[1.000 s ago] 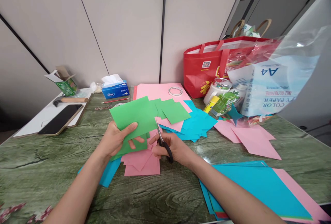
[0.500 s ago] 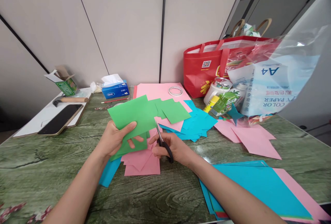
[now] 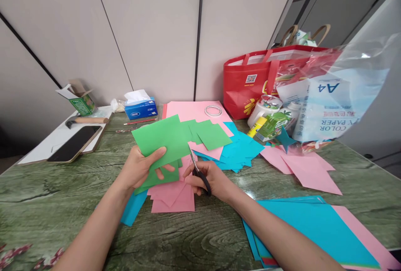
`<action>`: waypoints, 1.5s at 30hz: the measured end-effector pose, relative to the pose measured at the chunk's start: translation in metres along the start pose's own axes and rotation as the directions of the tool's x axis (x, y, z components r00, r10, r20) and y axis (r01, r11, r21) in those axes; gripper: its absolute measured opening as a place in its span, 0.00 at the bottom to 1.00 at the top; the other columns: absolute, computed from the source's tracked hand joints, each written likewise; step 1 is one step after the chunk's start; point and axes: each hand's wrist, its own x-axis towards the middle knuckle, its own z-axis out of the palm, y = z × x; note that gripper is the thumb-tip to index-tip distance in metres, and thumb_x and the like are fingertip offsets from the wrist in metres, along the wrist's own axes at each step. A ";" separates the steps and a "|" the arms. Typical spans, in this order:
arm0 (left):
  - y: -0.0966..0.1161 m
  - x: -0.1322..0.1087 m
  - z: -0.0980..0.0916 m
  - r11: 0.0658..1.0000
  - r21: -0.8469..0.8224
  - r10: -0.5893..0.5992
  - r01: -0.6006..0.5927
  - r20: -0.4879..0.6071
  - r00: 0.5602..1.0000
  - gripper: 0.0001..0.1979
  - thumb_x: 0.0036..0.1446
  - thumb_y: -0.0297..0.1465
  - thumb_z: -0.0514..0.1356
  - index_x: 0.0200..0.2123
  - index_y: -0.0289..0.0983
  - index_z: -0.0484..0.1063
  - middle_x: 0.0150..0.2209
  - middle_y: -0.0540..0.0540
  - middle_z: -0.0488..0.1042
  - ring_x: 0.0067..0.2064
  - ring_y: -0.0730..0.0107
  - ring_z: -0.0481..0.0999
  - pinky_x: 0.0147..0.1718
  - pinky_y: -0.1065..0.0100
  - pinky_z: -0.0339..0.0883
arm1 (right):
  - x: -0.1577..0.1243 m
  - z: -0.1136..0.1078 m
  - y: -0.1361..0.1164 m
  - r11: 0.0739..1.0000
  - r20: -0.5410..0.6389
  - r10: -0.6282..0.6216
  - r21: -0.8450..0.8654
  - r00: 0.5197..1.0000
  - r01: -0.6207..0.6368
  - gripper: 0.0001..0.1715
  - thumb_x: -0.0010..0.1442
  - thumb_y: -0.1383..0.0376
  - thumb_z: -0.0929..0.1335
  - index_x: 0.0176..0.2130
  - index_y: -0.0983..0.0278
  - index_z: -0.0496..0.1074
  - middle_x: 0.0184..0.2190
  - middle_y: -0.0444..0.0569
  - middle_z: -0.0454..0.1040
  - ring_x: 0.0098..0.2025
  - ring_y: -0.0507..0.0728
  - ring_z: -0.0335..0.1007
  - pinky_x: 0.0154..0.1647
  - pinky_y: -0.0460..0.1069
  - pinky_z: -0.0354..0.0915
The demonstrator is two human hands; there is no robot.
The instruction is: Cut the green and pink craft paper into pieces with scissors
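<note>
Green paper [image 3: 163,137] is held up above the middle of the desk [image 3: 194,237], its near edge pinched by the left hand [image 3: 140,166], with the thumb pressed on top and the fingertips seen below the edge. Scissors [image 3: 200,177] are gripped by the right hand [image 3: 214,179], the fingers curled about the black handles. The blades are pointed away from the body, close to the right-hand corner of the sheet; whether paper is caught between them cannot be told.

Beneath the left hand, a second green piece [image 3: 171,176] is laid over pink pieces [image 3: 173,204], and a blue piece [image 3: 133,210] is partly covered at their left. Beyond the scissors, smaller green pieces [image 3: 214,134] are overlapped near a fanned heap of blue pieces [image 3: 242,150]. Under the right forearm, large blue sheets [image 3: 313,225] are stacked, with a pink sheet [image 3: 360,229] exposed at the right.

Along the back, a tissue box [image 3: 140,109] is set on the left and a red bag [image 3: 242,91] on the right, with a yellow glue stick [image 3: 257,127] placed before the bag. At far left, a phone [image 3: 75,143] is laid near a hammer [image 3: 94,120].
</note>
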 end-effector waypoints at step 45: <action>-0.009 -0.003 0.010 0.978 -0.037 -0.197 0.203 0.127 0.972 0.10 0.47 0.32 0.64 0.33 0.32 0.71 0.26 0.43 0.78 0.20 0.64 0.76 0.08 0.74 0.67 | 0.001 0.001 -0.007 0.997 -0.053 -0.064 0.033 0.997 0.066 0.20 0.36 0.55 0.75 0.25 0.65 0.69 0.17 0.41 0.68 0.19 0.50 0.63 0.21 0.46 0.61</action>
